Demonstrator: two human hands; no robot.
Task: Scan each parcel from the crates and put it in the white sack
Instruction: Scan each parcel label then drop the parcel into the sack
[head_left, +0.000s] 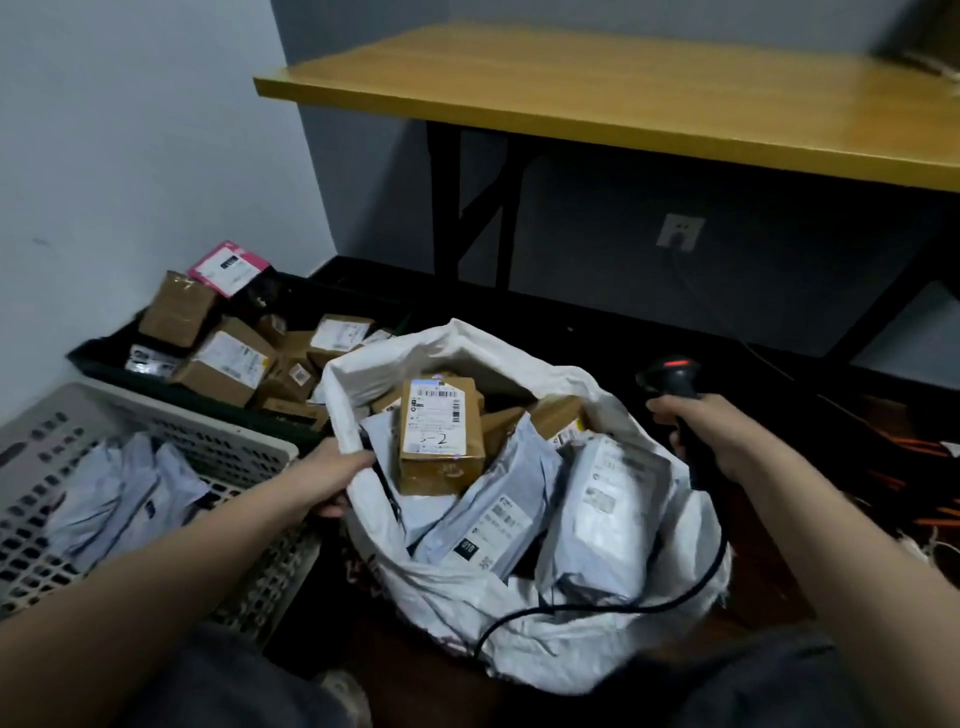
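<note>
- My left hand (332, 480) grips the left rim of the sack (519, 613), fingers curled over the edge, thumb side outside, holding the mouth wide.
- My right hand (711, 436) is wrapped round the scanner (672, 382) handle, fingers closed tight on it; scanner head sits above my fist, tilted toward the sack, red strip lit on top.
- Scanner cable (597, 608) runs down from my right fist, drapes across the sack's front and trails to the floor.
- Sack stands between my arms, mouth up, packed high.
- On top in the sack: a brown box (441, 434), label up, "5-2" handwritten on the label, near the middle-left of the opening.
- Around the box: grey mailers (498, 512), one lying flat below the box, another (608, 512) bulging at the right side near my right wrist.
- More brown boxes (558, 413) peek out behind, against the sack's far wall.
- Grey crate (223, 431) at my left, just beside the sack, holds grey mailers (124, 493) in a loose pile.
- Dark crate (104, 364) behind it, against the wall, holds brown boxes (223, 361) jumbled, plus a pink parcel (228, 265) propped at the back.
- Table (623, 98) with wooden top and black legs stands beyond the sack.
- Wall socket (672, 231) under the table, a cord plugged in.
- Orange cables (930, 447) lie on the floor at far right.
- My knees in dark trousers (779, 680) sit at the bottom edge.
</note>
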